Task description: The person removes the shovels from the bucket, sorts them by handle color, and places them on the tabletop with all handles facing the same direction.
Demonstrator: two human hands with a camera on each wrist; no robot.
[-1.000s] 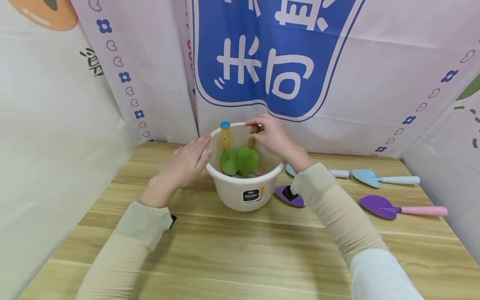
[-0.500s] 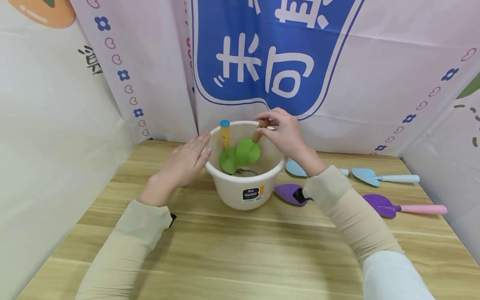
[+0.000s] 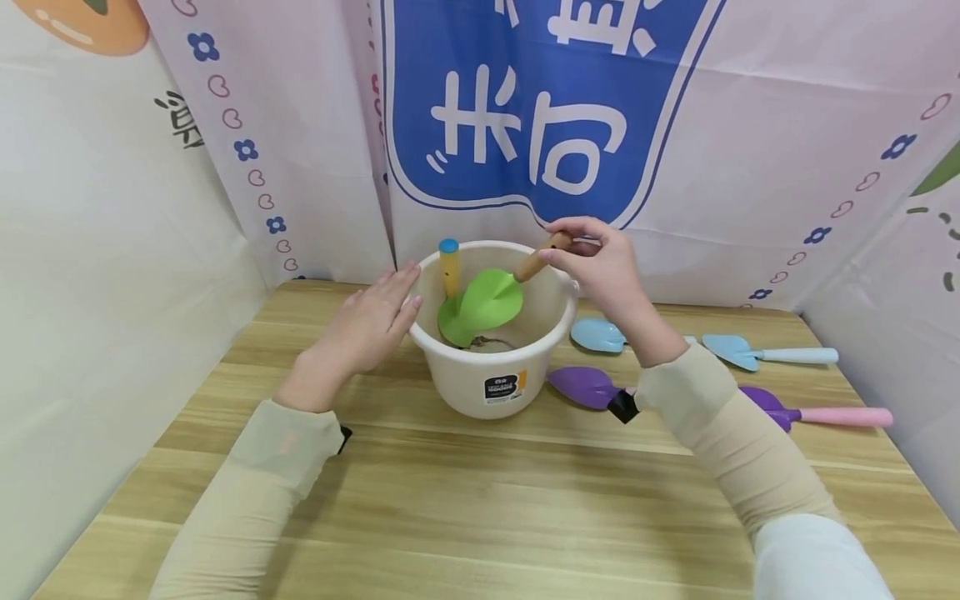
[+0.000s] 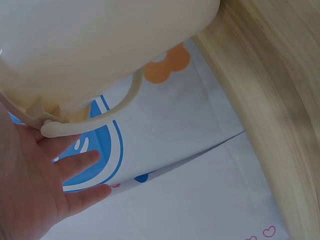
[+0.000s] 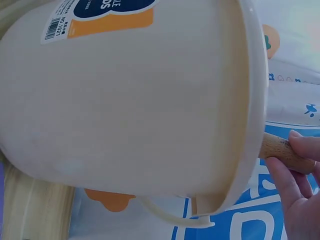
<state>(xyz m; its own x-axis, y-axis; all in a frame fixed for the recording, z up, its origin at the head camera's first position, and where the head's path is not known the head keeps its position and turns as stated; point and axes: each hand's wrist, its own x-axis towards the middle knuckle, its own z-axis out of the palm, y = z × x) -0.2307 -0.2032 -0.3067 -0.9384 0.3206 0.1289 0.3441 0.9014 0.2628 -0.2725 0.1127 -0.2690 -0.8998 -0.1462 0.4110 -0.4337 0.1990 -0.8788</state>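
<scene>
A cream bucket (image 3: 480, 392) stands at the back middle of the table in the head view. My right hand (image 3: 603, 262) pinches the wooden handle of a green trowel (image 3: 491, 300), tilted with its blade inside the bucket. The right wrist view shows thumb and fingers round that wooden handle (image 5: 285, 152) past the rim. A second green trowel (image 3: 450, 271), with a yellow, blue-tipped handle, leans in the bucket, its blade partly covered. My left hand (image 3: 371, 321) rests with straight fingers on the bucket's left rim, beside the bail handle (image 4: 90, 125) in the left wrist view.
Right of the bucket lie two light blue trowels, one nearer (image 3: 598, 335) and one farther right (image 3: 772, 354). Two purple trowels lie in front of them, one (image 3: 585, 387) partly under my right sleeve, another (image 3: 817, 417) pink-handled. A printed cloth (image 3: 322, 125) hangs behind.
My right hand has moved right and drawn the wooden-handled trowel up and over, so it tilts more and its blade shows higher in the bucket. My left hand has stayed at the rim.
</scene>
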